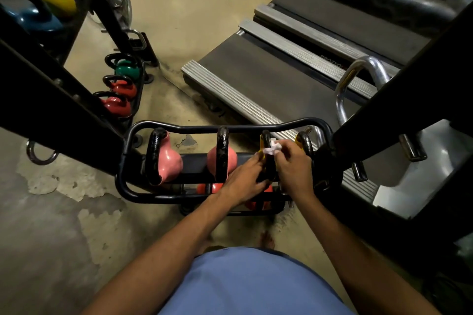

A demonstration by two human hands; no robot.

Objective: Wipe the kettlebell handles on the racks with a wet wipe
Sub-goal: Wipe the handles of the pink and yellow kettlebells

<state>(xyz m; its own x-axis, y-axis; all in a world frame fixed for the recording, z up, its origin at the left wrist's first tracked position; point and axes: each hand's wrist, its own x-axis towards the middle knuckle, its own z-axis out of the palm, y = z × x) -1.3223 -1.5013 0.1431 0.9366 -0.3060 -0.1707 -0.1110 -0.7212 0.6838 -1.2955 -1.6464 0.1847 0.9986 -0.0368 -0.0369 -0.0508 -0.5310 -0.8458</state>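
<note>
1. We look down on a worn concrete floor (64,212), its coating flaked off in pale patches.
2. Two treadmill decks (268,79) lie side by side beyond the rack, to the right.
3. Black frame beams cross our view: one slants at the left (51,100), and one at the right (409,84) crowds the rack's right end, just beside the right hand.
4. The low black tube rack (230,125) sits before us and holds two pink kettlebells (169,163) at its left and middle. Farther left we see a green kettlebell (126,70) and two red ones (122,88).
5. The yellow kettlebell handle (266,137) stands third from the left on the rack.
6. The left hand (245,179) curls round that handle's near side.
7. The right hand (294,163) pinches the wet wipe (272,148) against its top, with the two hands close together.
</note>
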